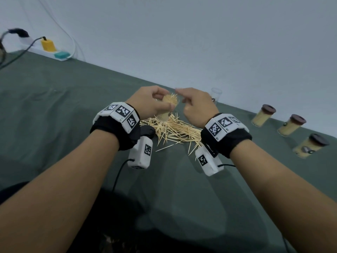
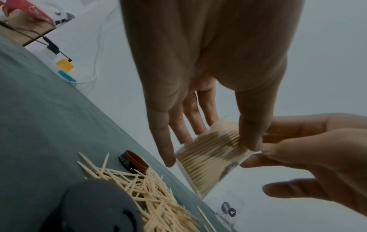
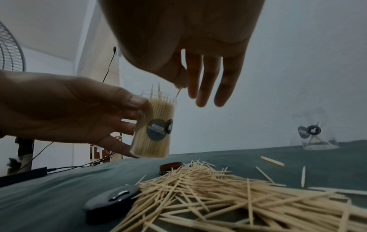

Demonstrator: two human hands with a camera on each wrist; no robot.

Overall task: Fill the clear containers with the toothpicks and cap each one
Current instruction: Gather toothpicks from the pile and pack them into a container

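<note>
While the loose toothpicks (image 1: 175,131) lie heaped on the green cloth (image 1: 54,106), every other item is listed by its place relative to that heap, nearest first.

Item: dark lid (image 3: 113,196), lying flat at the near left edge of the heap, touching its sticks.

Item: left hand (image 1: 149,103), raised just above the heap, fingers and thumb curled round a clear container (image 3: 154,127); it is packed nearly full, mouth up and slightly tilted, probably so the last sticks can be fed in.

Item: right hand (image 1: 196,105), beside the container mouth, thumb and forefinger pinching a single toothpick (image 3: 178,92), other fingers spread loose; evidently poised to slot it in.

Item: brown cap (image 3: 170,165), at the far left edge of the heap, within reach for closing.

Item: empty container (image 1: 216,94), beyond the heap near the wall, uncapped, only a few sticks inside.

Item: three capped containers (image 1: 291,125), well right of the heap, filled and set aside.
</note>
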